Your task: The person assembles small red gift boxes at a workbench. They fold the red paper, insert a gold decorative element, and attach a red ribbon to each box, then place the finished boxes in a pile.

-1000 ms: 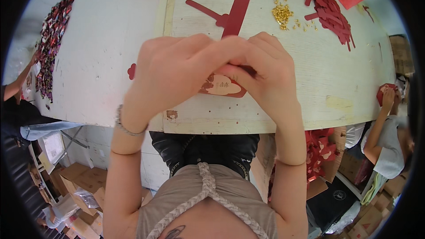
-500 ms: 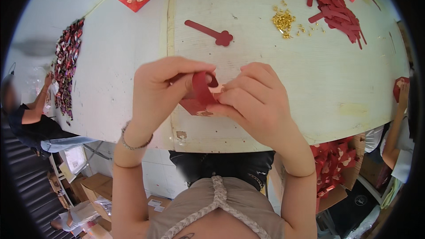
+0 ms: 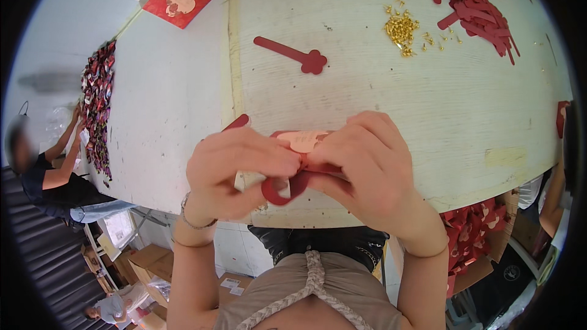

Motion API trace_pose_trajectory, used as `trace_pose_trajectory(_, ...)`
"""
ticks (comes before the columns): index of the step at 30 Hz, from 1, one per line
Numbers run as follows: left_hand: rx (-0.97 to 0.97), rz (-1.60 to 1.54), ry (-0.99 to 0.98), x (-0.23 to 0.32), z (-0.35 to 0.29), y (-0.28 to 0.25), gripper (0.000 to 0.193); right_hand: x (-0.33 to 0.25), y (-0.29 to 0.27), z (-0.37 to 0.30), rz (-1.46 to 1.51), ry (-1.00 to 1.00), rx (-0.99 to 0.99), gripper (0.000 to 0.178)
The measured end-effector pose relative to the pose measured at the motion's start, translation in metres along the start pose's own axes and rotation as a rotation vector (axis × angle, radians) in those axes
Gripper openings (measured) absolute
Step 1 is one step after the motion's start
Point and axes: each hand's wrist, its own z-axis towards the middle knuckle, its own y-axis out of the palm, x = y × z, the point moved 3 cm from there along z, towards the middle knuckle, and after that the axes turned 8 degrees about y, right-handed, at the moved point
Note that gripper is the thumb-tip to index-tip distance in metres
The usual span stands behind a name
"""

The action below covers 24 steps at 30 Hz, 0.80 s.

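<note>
A small red paper box [image 3: 304, 141] with a pale pink flower print is held between my hands above the table's near edge. Below it curls a dark red paper strip [image 3: 276, 194] in a loop. My left hand [image 3: 229, 168] is closed, its fingers pinching at the box's edge, with the strip by its thumb. Closed too, my right hand [image 3: 370, 168] grips the box's right side, fingertips meeting the left ones. A dark red rounded end [image 3: 237, 123] sticks out behind my left hand. Whatever lies between the fingertips is hidden.
Beyond my hands lies a flower-ended dark red strip [image 3: 290, 55]. Gold brass fasteners [image 3: 401, 32] and piled strips [image 3: 474, 9] are far right. Red boxes [image 3: 178, 0] stand far left, near wrapped sweets [image 3: 98, 104] and another person [image 3: 49, 165]. A carton of red boxes [image 3: 474, 238] is below right.
My hands have come nearer my body and turned over, fingertips together at the box. The box's printed face shows more, and the strip's loop now hangs nearer me. The head view has shifted slightly.
</note>
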Motion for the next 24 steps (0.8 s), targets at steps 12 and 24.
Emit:
trace_pose_trajectory(12,-0.09,0.101,-0.13,0.009,0.008,0.007,0.019,0.001,0.0,-0.003,-0.032,-0.189,-0.016,0.018)
trace_pose_trajectory(24,-0.122,0.065,-0.263,0.005,-0.004,0.003,0.016,0.002,0.006,0.0,0.228,0.242,-0.114,0.024)
